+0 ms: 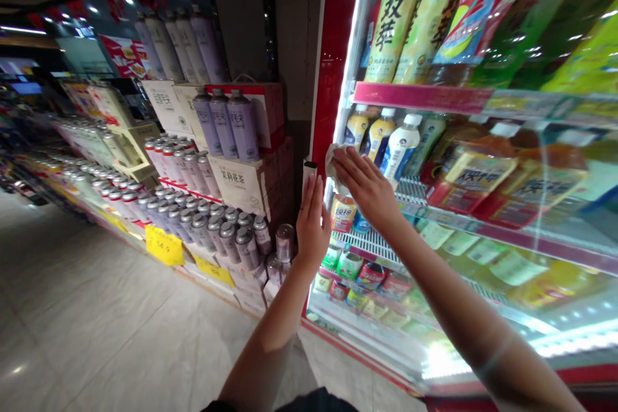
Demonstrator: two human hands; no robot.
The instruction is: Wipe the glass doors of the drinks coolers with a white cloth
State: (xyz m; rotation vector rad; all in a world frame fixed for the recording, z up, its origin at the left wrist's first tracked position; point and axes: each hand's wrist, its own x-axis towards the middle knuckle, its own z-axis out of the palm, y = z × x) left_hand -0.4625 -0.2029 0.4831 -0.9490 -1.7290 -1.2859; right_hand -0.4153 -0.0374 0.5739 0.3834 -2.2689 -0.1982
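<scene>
Under the fingers of my right hand (369, 187) is a crumpled white cloth (333, 164), pressed against the left edge of the glass door of a lit drinks fridge. Behind the glass there, small bottles with white caps (402, 145) stand on a shelf. My left hand (313, 225) lies against the fridge's red frame (329, 45), lower and to the left. Its fingers stretch upward, nearly straight, alongside a pale upright piece with a dark top end (309, 167), perhaps a door handle. Whether the left palm touches that piece is hidden.
More bottles (393, 19) fill the upper fridge shelves behind pink shelf strips (420, 95). To the left, several rows of cans (193, 222) and stacked cartons (241, 180) form a display with yellow price signs (164, 244). Grey tiled floor (120, 328) runs below.
</scene>
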